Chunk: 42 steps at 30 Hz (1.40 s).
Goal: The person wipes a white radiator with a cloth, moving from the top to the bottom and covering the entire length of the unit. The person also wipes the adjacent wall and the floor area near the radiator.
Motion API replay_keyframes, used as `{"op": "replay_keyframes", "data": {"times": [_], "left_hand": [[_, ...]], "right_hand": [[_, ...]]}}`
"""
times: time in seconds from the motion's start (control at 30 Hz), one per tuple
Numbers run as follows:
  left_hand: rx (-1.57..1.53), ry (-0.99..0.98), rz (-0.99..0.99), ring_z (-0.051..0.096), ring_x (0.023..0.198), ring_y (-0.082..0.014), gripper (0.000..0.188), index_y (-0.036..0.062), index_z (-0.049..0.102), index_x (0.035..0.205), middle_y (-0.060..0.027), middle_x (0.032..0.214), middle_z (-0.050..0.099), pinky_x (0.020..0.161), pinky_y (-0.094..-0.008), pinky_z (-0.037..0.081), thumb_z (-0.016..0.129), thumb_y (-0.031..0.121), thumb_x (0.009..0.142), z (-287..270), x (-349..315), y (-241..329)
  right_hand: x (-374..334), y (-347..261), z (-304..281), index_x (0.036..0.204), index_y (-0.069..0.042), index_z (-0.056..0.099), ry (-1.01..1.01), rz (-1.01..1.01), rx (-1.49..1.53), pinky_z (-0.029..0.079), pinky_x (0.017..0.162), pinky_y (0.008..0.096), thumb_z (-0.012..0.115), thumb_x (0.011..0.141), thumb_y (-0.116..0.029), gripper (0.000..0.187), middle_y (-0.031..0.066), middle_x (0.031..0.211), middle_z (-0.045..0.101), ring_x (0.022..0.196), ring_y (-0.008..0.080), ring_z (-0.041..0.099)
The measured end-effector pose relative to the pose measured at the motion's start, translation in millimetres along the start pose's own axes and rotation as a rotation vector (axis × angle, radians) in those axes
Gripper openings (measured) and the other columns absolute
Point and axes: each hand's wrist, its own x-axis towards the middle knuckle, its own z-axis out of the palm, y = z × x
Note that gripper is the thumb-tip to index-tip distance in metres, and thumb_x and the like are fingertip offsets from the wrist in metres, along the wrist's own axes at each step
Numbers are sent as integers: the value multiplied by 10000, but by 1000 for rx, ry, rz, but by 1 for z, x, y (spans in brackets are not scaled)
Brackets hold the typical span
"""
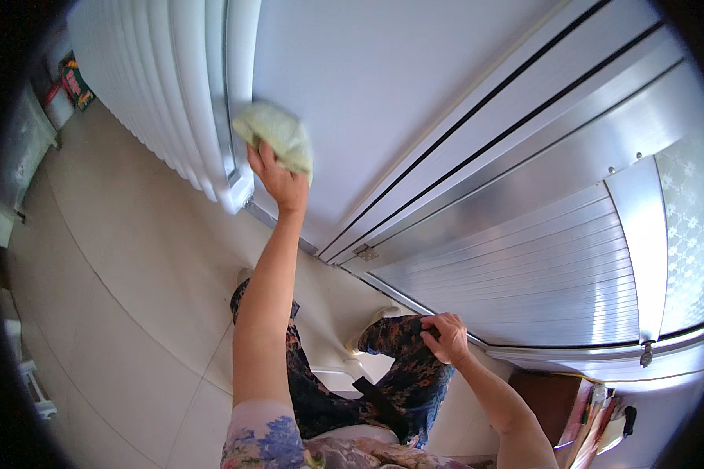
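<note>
With my arm stretched forward, my left hand (280, 181) grips a pale yellow-green cloth (278, 134). The cloth presses against the smooth white panel (368, 86), close to the edge of a white ribbed folding door (160, 78); the cloth looks slightly blurred. Nearer to me, my right hand (446, 338) rests on my knee, on dark flowered trousers (403, 336), its fingers curled over the cloth of the leg. Most of the fingertips of the left hand are hidden behind the cloth.
A silver metal door (516, 273) with a hinge (365, 252) stands to the right. Under me is a white stool (336, 379). A brown box (547, 402) and several long-handled items lie at the lower right. Pale floor tiles (133, 313) spread to the left.
</note>
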Motion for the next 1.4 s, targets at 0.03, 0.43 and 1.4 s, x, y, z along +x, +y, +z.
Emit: {"op": "replay_keyframes", "data": {"times": [0.03,0.43,1.4], "left_hand": [[58,-15,-38,398,1273,-366,527,23,444,1308,-237,1380,371,1029,-446,371,637,146,833,3,-23,-22],[-464,-88,-630,469,1174,-268,524,31,421,1315,-125,1297,448,987,-378,397,622,72,833,-9,-14,22],[-249,-480,347,450,1178,-371,418,148,595,1091,-161,1323,458,981,-458,365,718,95,694,-32,-113,82]], "right_hand": [[0,0,0,952,-112,657,0,1,10,440,810,393,707,705,-178,260,60,842,652,854,269,593],[4,3,2,940,-112,654,4,17,16,446,795,393,708,693,-171,260,38,825,648,829,262,597],[-10,11,3,948,-109,656,70,11,-1,450,793,391,709,702,-151,254,32,821,656,828,260,603]]}}
